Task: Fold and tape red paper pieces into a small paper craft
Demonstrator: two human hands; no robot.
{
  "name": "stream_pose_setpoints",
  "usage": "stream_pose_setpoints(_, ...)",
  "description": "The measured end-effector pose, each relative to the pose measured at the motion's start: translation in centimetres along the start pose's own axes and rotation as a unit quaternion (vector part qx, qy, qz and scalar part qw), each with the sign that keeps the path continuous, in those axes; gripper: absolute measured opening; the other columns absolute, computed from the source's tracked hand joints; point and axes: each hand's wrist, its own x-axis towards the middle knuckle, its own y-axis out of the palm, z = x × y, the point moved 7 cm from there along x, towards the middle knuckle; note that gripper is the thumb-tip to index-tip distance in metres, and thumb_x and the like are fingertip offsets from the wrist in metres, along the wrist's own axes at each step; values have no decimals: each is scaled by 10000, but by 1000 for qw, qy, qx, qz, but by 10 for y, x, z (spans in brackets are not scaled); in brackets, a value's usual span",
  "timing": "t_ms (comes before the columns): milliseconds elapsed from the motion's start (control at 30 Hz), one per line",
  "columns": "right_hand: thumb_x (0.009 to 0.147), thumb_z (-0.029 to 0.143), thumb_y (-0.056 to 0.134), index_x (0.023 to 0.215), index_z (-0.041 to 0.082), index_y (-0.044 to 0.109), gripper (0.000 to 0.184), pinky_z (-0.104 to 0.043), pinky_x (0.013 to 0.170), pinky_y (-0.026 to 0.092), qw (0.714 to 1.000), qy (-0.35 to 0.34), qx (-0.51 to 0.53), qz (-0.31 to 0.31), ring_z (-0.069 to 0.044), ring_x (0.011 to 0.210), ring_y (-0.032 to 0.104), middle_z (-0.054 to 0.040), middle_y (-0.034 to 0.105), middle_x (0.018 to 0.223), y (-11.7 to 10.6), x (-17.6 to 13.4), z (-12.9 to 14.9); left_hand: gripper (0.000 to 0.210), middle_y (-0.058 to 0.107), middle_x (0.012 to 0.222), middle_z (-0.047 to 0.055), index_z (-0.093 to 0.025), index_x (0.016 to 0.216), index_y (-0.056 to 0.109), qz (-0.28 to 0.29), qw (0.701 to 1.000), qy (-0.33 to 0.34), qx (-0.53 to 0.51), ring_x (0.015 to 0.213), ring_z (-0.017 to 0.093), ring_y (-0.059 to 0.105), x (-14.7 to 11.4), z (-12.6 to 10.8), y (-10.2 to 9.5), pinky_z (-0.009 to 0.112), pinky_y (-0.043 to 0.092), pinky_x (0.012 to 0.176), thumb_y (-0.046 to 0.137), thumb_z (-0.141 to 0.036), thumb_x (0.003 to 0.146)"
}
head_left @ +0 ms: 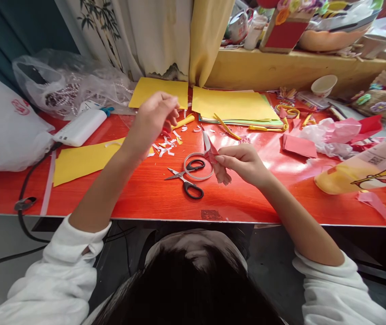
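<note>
My right hand (pixel 247 163) pinches a folded piece of pink-red paper (pixel 211 155) between thumb and fingers, with a narrow white strip (pixel 206 141) standing up at its top. My left hand (pixel 154 118) is raised over the table, its fingers curled together; whatever they may hold is hidden. Below the hands lie black-handled scissors (pixel 193 184), blades pointing left. A clear tape roll (pixel 187 169) rests over one of their handles. Small white, pink and yellow paper scraps (pixel 165 147) are scattered under my left hand.
Yellow paper sheets (pixel 231 104) are stacked at the back, and another yellow sheet (pixel 77 163) lies left. A white power bank (pixel 81 127) with a cable sits near plastic bags (pixel 8 122). Pink paper squares (pixel 299 145) and a drink cup (pixel 362 169) are right. The table edge (pixel 165 220) is nearest me.
</note>
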Motion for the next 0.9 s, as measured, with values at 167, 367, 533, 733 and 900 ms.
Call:
stream_pose_setpoints(167,901,335,487,688,134,583,308,-181,390,428,1000,9,-7,-17,-68,407,543,3,606,519,-2,2,-1,233,557,829,17,-220,842,622,143,963,141,183,809,141,550,-21,-15,40,273,444,741,741,-343,684)
stream_pose_setpoints(367,905,332,481,692,132,581,308,-177,385,427,1000,20,-11,15,-70,414,550,1,607,522,3,3,-5,118,574,798,1,-225,752,649,46,960,199,192,773,113,543,-18,-24,22,296,438,760,576,-231,845)
stream_pose_setpoints(533,900,295,485,674,134,579,293,-178,373,413,1000,4,16,-9,-64,397,541,7,603,519,-2,2,-4,130,565,708,-27,-244,746,640,-30,962,189,195,642,74,488,-4,-23,-5,274,414,635,597,-319,844)
stream_pose_setpoints(733,883,398,488,740,149,591,306,-190,369,397,987,-4,55,-152,-66,440,546,-12,615,621,-31,6,-8,154,499,586,-30,-248,766,645,-66,973,187,118,523,63,448,7,-16,-24,264,366,502,605,-383,829)
stream_pose_setpoints(900,818,490,561,1114,148,571,452,-191,388,422,982,103,70,-143,-108,616,633,-92,650,938,-27,10,-23,142,590,742,1,-180,766,645,41,983,132,122,587,74,550,-8,-11,18,256,438,568,611,-304,825)
